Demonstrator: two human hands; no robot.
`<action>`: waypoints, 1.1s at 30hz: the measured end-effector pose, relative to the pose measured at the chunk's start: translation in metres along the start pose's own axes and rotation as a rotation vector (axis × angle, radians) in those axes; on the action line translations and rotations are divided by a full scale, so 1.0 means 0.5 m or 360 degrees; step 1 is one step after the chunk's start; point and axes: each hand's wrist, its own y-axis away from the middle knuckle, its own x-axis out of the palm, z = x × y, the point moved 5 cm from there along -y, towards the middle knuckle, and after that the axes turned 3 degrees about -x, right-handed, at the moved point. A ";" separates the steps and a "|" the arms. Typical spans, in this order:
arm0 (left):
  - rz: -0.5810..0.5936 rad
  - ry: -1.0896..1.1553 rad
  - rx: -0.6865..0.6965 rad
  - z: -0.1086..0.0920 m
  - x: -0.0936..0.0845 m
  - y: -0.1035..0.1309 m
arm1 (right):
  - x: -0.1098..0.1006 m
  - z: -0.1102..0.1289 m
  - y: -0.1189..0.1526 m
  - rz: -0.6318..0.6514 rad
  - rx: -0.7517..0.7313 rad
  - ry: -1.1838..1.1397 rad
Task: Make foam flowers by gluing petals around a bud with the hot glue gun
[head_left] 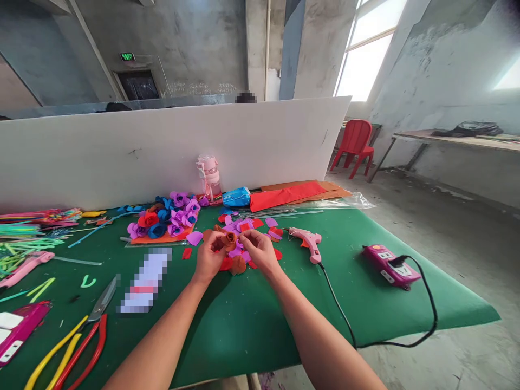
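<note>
My left hand (209, 259) is closed around a small brown paper rose (231, 239), its rolled centre facing up. From the other side, the fingertips of my right hand (258, 250) pinch the rose's right edge. Loose purple, red and brown paper petals (195, 238) lie scattered on the green table (235, 319) beneath and around both hands. A pink glue gun (305, 241) rests on its side to the right of my right hand. Finished purple, red and blue paper roses (164, 216) are heaped to the left of my left hand.
Scissors (103, 300) and yellow- and red-handled tools lie at front left, near a second pink glue gun (30, 268). At right, a magenta power strip (390, 265) feeds a black cord. Red paper (286, 195) and a pink bottle (209, 176) stand by the white partition (170, 157).
</note>
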 end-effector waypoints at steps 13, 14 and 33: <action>-0.0029 -0.0200 0.0195 -0.025 -0.006 0.004 | 0.018 -0.017 0.004 0.0286 0.0279 -0.0416; -0.0029 -0.0203 0.0187 -0.025 -0.006 0.004 | 0.018 -0.018 0.003 0.0285 0.0269 -0.0397; 0.0175 -0.0024 0.0065 -0.028 0.003 0.006 | 0.006 -0.019 0.003 0.0300 0.0313 -0.0530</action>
